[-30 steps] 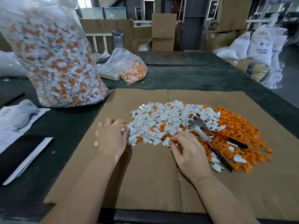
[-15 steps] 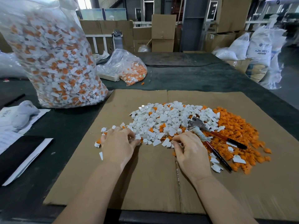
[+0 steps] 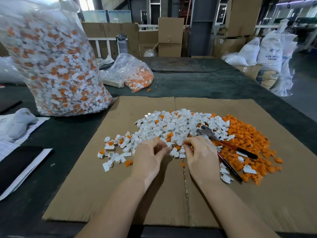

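Head view: left hand (image 3: 149, 158) is pinching a white piece (image 3: 166, 148) at its fingertips, likely for separating. Right hand (image 3: 199, 157) is curling tight just beside it, grip impossible to tell. Pliers (image 3: 223, 143) are lying right of those fingers, handy, on the orange pile (image 3: 248, 134).

The dark green desk (image 3: 197, 83) carries 1 flat cardboard sheet (image 3: 154, 194) at its near middle. 1 large clear bag (image 3: 56, 66) stands at the sheet's far-left corner, with 1 smaller bag (image 3: 135, 74) beyond it. Papers (image 3: 36, 160), a white cloth bundle (image 3: 20, 122) and a black slab (image 3: 15, 165) lie at the left.
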The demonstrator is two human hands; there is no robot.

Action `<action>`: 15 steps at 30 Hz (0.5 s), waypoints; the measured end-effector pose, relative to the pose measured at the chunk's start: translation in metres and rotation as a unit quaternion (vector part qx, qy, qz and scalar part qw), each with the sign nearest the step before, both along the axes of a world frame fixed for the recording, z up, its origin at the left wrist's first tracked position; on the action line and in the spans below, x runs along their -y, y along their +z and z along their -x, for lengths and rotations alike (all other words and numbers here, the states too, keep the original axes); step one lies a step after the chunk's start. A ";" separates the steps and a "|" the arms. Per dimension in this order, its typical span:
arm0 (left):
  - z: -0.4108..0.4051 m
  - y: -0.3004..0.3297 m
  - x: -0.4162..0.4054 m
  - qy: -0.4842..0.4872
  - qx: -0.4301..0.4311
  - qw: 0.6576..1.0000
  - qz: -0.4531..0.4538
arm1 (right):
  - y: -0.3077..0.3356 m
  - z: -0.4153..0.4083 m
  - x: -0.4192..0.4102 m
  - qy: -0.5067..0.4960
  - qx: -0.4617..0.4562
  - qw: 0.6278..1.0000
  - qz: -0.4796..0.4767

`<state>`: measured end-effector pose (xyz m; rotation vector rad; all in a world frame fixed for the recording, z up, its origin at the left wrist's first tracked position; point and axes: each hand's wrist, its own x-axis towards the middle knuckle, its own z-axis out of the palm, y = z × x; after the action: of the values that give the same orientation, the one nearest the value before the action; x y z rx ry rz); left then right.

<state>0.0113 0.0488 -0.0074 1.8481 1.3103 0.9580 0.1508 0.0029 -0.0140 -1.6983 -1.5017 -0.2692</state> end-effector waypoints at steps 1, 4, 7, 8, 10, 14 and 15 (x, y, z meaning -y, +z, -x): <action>-0.006 -0.002 0.001 -0.002 0.016 1.000 0.011 | 0.003 0.001 -0.003 -0.002 0.005 1.000 -0.001; -0.016 -0.009 0.001 0.006 0.041 0.999 0.026 | 0.013 0.001 -0.017 -0.011 0.016 1.000 0.024; -0.019 -0.017 0.002 0.022 0.080 0.995 0.052 | 0.019 0.003 -0.034 -0.009 0.036 0.995 0.097; -0.018 -0.019 0.001 0.029 0.096 0.993 0.055 | 0.020 0.004 -0.039 -0.008 0.048 0.992 0.118; -0.018 -0.021 0.000 0.034 0.138 0.988 0.064 | 0.020 0.007 -0.048 -0.010 0.074 0.985 0.159; -0.017 -0.019 0.000 0.028 0.188 0.979 0.068 | 0.021 0.013 -0.059 -0.022 0.097 0.970 0.220; -0.017 -0.018 0.000 0.024 0.193 0.978 0.069 | 0.021 0.014 -0.060 -0.026 0.103 0.969 0.225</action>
<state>0.0282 0.0483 -0.0253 1.4414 1.1530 1.1521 0.1370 0.0632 0.0070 -2.1203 -1.7706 -0.1394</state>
